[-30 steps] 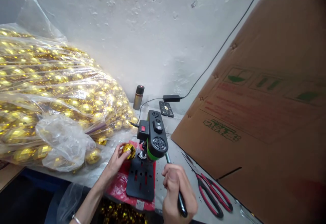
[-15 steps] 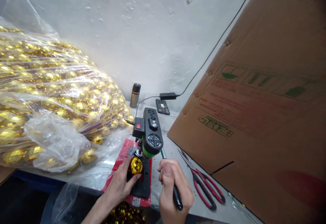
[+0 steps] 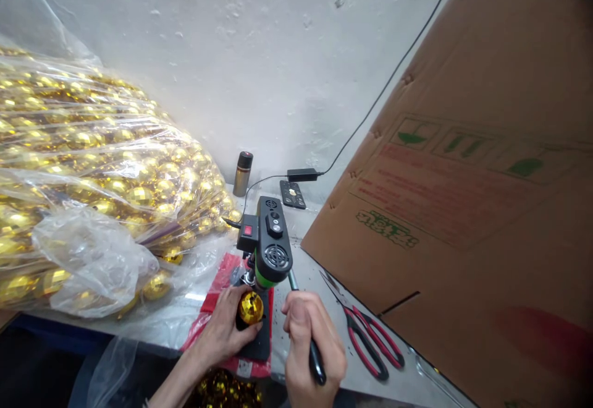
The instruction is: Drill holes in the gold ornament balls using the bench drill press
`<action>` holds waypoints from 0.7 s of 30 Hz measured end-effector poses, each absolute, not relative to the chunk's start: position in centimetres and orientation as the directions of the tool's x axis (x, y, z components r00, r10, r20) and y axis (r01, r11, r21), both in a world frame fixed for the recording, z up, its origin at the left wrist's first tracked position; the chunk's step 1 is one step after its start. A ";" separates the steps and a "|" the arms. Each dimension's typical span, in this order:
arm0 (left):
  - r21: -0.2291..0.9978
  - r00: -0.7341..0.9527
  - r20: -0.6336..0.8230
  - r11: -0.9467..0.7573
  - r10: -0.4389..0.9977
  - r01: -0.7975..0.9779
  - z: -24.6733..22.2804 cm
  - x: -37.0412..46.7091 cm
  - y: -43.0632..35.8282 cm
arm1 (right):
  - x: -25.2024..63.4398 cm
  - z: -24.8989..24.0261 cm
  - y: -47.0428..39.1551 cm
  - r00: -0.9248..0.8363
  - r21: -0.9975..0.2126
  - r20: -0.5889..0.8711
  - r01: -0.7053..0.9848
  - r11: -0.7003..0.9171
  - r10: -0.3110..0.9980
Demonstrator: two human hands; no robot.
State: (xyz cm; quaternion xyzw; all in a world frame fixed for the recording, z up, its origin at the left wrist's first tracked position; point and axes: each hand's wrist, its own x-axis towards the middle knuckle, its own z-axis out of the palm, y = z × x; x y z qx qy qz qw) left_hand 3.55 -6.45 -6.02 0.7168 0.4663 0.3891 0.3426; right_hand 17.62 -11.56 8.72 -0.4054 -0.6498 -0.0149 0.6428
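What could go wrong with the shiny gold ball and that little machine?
The gold ball is smooth and round, so it might slip out of the left hand. The left hand's fingers are close under the head of the black machine, so they could get pinched if the right hand pulls the lever down. The scissors lie with blades apart near the right hand, so an elbow or hand might bump them.

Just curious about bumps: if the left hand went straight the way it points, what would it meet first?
Probably the black machine head; the left hand, holding the gold ball, might instead pass underneath, as height is unclear.
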 end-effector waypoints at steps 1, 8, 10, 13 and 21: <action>0.858 0.267 0.231 -0.325 0.936 0.397 -6.1 3.6 -6.3 | 17.7 8.7 -11.6 0.151 -0.502 0.846 0.548 0.669 0.511; 0.881 0.310 0.186 -0.298 0.932 0.367 -6.5 3.0 -6.3 | 18.0 6.3 -11.7 0.144 -0.496 0.850 0.540 0.680 0.506; 0.884 0.309 0.173 -0.286 0.935 0.370 -6.3 3.0 -6.3 | 18.0 5.1 -11.7 0.158 -0.503 0.848 0.539 0.675 0.506; 0.888 0.307 0.154 -0.268 0.939 0.375 -6.1 3.2 -6.4 | 17.9 3.7 -11.5 0.185 -0.497 0.856 0.549 0.672 0.482; 0.895 0.296 0.164 -0.268 0.941 0.356 -6.0 3.3 -6.4 | 16.8 2.3 -11.0 0.324 -0.549 0.836 0.511 0.661 0.444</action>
